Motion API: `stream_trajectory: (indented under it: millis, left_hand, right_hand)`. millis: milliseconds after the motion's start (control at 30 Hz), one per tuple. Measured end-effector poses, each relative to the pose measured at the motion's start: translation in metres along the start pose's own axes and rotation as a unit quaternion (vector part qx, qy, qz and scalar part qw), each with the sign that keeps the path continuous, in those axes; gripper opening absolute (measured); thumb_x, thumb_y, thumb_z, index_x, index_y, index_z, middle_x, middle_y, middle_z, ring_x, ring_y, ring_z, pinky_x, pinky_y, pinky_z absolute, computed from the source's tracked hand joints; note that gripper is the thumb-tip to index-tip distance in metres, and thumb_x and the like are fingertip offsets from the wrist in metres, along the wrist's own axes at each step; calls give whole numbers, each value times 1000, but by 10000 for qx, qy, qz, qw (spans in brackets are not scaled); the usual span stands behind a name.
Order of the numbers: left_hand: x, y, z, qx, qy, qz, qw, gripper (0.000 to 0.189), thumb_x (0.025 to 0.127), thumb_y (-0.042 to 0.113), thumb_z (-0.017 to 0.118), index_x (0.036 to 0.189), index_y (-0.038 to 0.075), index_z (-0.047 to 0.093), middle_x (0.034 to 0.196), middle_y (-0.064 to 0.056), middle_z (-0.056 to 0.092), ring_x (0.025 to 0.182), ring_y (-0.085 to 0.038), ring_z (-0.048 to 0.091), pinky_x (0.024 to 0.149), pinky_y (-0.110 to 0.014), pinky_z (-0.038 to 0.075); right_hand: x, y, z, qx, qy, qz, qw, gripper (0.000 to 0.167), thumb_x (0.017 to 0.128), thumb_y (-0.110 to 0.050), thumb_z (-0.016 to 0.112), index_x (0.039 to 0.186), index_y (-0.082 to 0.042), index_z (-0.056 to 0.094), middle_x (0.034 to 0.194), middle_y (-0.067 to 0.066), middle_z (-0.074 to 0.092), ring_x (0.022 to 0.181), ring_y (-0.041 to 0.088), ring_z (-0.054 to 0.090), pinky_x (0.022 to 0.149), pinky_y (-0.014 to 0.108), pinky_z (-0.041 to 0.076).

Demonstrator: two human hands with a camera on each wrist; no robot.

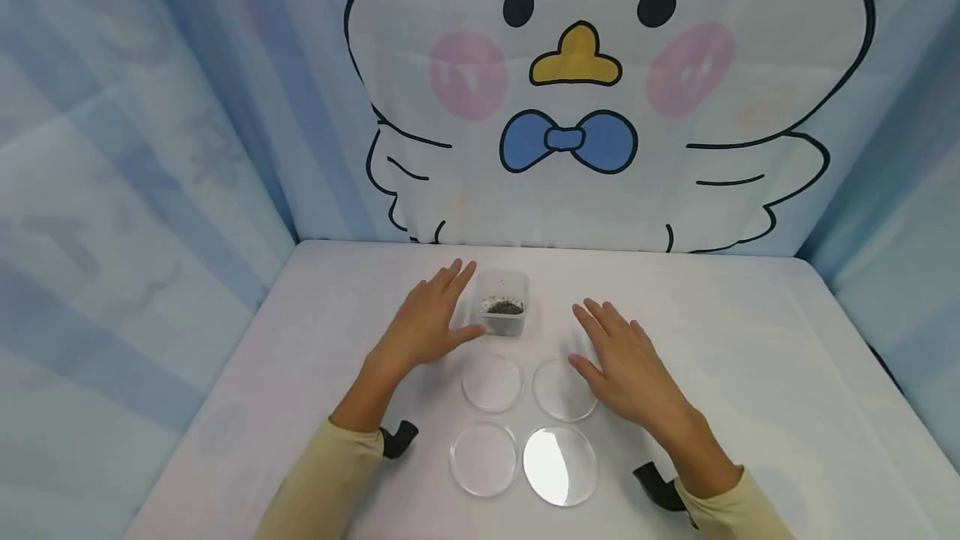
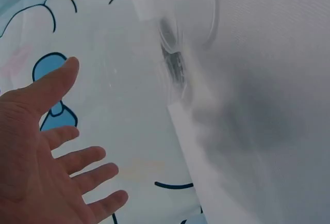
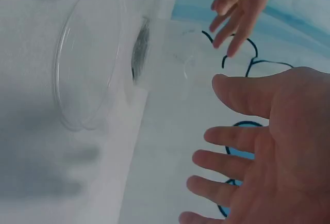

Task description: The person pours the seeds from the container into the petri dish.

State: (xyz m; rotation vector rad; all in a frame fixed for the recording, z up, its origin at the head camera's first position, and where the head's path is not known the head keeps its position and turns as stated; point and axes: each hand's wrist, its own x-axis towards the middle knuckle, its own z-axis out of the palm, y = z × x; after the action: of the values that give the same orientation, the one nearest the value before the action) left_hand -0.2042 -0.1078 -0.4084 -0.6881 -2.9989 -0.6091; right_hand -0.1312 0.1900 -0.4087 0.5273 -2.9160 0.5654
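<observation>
At mid-frame, head view, my left hand [image 1: 426, 322] and right hand [image 1: 628, 369] flank one tub [image 1: 504, 326] of dark bits [image 1: 506, 307], fingers extended, nothing gripped. Likely a pause before contact; next move probably needs a gentle pinch at the rim. Four clear round dishes [image 1: 483, 460] below it on the bench [image 1: 750, 340]. Left wrist view: palm lower left, tub upper middle. Right wrist view: palm lower right, empty; dishes upper left.

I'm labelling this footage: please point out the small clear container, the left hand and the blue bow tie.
Small clear container [image 1: 504, 325], head view: front wall.
Left hand [image 1: 427, 323], head view: back of the hand.
Blue bow tie [image 1: 564, 139], head view: central knot.
</observation>
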Motion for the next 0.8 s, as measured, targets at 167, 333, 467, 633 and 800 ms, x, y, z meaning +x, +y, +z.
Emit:
stream_trajectory:
  millis: [167, 333, 467, 633, 800]
  left_hand:
    - [27, -5, 4, -1152, -347, 40, 9927, 105, 86, 37, 86, 167, 18, 22, 169, -16, 31, 152, -38, 38, 120, -61, 38]
    - [48, -9, 9, -1380, -748, -56, 9876, 112, 80, 32, 92, 167, 17, 23, 165, -17, 37, 150, -37, 42, 120, -58, 39]
    - [58, -12, 11, -1323, -920, -46, 9869, 115, 76, 29, 95, 166, 16, 24, 161, -19, 42, 146, -37, 46, 117, -57, 43]
    - [65, -14, 13, -1384, -1033, -27, 9850, 110, 76, 25, 95, 163, 11, 29, 157, -19, 49, 141, -37, 52, 113, -53, 48]
    - [63, -17, 13, -1469, -1009, -142, 9839, 101, 77, 24, 94, 158, 9, 36, 149, -17, 56, 135, -35, 57, 108, -50, 52]
  right_hand:
    - [11, -10, 6, 519, -135, -169, 9984, 61, 91, -11, 78, 146, -2, 55, 148, 21, 54, 134, 44, 55, 108, 62, 48]
    - [24, -23, 14, 1294, -827, -192, 9879, 56, 87, -7, 81, 139, -3, 60, 137, 16, 62, 122, 38, 64, 98, 53, 57]
    - [34, -31, 23, 1604, -1315, -386, 9775, 63, 81, -10, 86, 138, -2, 60, 132, 17, 64, 118, 36, 65, 92, 47, 59]
    - [44, -38, 37, 1533, -1669, -524, 9726, 80, 72, -15, 94, 141, 2, 58, 131, 18, 62, 118, 35, 64, 95, 47, 56]
    - [49, -46, 47, 1356, -1910, -466, 9711, 90, 66, -18, 98, 143, 3, 56, 139, 20, 58, 125, 37, 60, 106, 53, 51]
